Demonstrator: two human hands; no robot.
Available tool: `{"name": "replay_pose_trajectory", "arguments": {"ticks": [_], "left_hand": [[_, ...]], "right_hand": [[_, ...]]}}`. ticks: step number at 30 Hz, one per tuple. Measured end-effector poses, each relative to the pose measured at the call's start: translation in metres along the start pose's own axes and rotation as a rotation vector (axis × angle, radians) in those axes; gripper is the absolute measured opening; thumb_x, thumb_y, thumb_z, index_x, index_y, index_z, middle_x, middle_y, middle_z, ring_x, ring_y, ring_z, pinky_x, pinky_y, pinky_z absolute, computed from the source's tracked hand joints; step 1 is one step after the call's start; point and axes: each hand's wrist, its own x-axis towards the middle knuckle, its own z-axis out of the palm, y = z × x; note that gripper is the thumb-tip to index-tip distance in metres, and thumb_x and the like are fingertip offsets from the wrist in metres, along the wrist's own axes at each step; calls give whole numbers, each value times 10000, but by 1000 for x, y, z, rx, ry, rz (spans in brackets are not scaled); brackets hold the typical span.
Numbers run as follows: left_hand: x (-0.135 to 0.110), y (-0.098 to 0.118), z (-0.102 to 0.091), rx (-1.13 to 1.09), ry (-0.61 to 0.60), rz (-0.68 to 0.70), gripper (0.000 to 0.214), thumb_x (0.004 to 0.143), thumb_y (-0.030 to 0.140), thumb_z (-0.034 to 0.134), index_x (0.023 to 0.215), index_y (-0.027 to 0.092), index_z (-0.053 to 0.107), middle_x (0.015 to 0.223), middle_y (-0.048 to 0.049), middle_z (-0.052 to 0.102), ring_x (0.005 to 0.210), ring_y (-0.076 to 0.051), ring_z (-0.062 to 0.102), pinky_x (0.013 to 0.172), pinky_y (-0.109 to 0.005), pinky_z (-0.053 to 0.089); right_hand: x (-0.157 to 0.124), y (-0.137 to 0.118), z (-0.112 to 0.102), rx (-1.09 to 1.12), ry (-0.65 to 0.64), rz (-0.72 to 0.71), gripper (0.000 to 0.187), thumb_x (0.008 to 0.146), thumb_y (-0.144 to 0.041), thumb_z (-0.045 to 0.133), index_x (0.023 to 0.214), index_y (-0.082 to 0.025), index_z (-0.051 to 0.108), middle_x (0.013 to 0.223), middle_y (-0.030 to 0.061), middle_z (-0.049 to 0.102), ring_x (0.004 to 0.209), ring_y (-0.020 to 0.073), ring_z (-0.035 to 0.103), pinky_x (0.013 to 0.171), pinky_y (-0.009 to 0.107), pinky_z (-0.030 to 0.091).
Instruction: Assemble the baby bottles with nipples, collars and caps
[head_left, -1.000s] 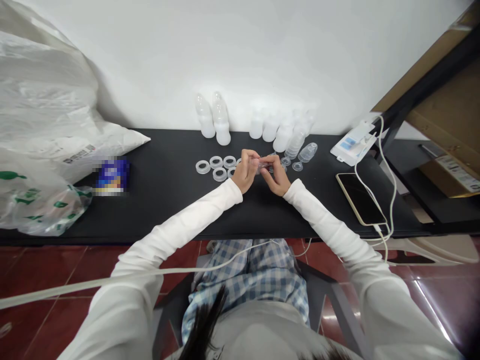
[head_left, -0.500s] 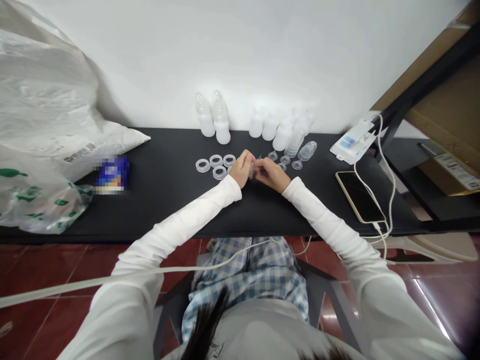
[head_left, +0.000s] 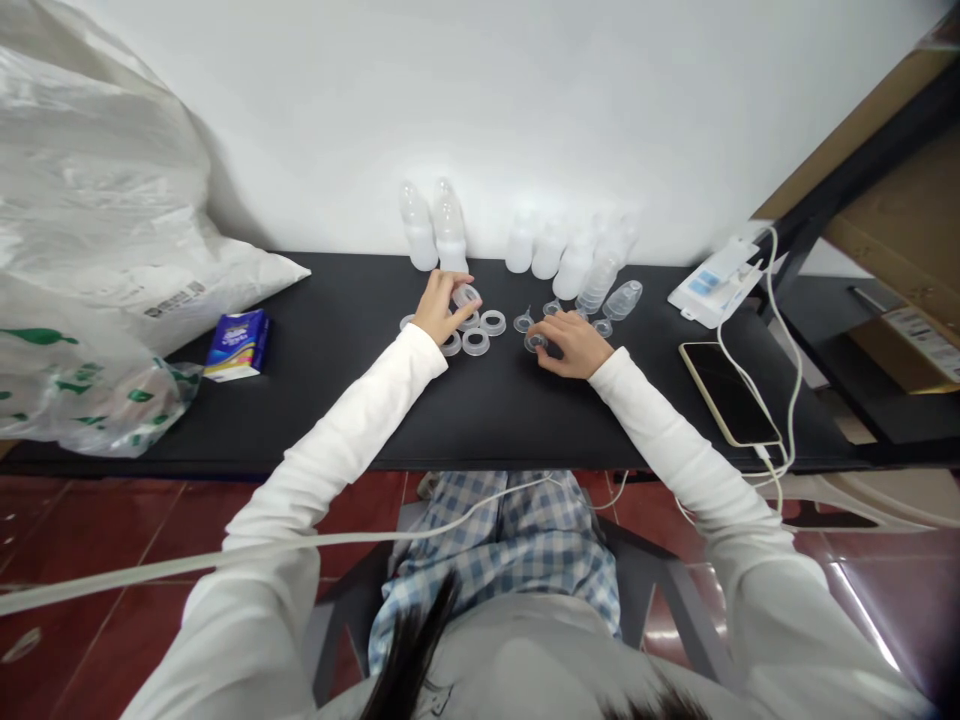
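My left hand pinches a translucent bottle ring between thumb and fingers, just above a group of similar rings on the black table. One of these, a loose ring, lies right of the hand; others are partly covered by it. To the right, my right hand has thumb and fingertips on a clear bottle nipple at the table surface. Another nipple rests just beyond its fingers, and more lie partly behind the hand.
Two capped baby bottles stand by the wall. Right of them are several white bottles, stacked clear caps and a tipped cap. A phone, cables and power strip lie right; a tissue pack and plastic bags left.
My hands were together at the table's middle and have moved apart. The left has gone left and taken a ring; the right has shifted right onto a nipple.
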Motion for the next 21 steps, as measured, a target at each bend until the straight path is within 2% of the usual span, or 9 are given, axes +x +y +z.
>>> {"name": "replay_pose_trajectory", "arguments": {"ticks": [4, 10, 14, 17, 21], "left_hand": [[5, -4, 9, 23, 1, -15, 292, 894, 375, 658, 1112, 192, 597, 1157, -96, 572, 1080, -200, 639, 992, -376, 554], [14, 16, 21, 143, -21, -88, 165, 904, 350, 654, 936, 200, 596, 1089, -85, 577, 1020, -213, 644, 991, -402, 542], [19, 32, 27, 328, -140, -178, 125, 924, 307, 616, 955, 187, 597, 1138, -108, 586, 1038, -253, 650, 968, -413, 523], [21, 39, 32, 441, -224, -235, 151, 951, 295, 554, 988, 158, 604, 1123, -137, 613, 1100, -285, 633, 991, -412, 495], [19, 42, 37, 503, -215, -249, 255, 981, 321, 480, 1100, 123, 589, 1176, -179, 621, 1162, -299, 607, 1025, -421, 461]], "right_hand": [[2, -5, 1, -23, -83, -11, 207, 931, -295, 497, 1001, -165, 642, 842, 83, 647, 798, 223, 509, 727, 349, 335], [3, -8, 3, -72, -114, -21, 221, 943, -301, 488, 1007, -157, 642, 909, 102, 657, 841, 235, 510, 754, 357, 318], [4, -8, 5, -63, -71, 3, 272, 979, -356, 465, 1034, -165, 651, 919, 94, 651, 826, 227, 501, 750, 356, 316], [6, -7, 6, -60, -8, 57, 295, 1007, -328, 415, 1093, -169, 648, 920, 89, 645, 825, 224, 497, 746, 357, 316], [6, -8, 5, -54, 28, 110, 293, 1012, -266, 380, 1102, -186, 647, 911, 84, 627, 829, 223, 492, 743, 359, 312]]}}
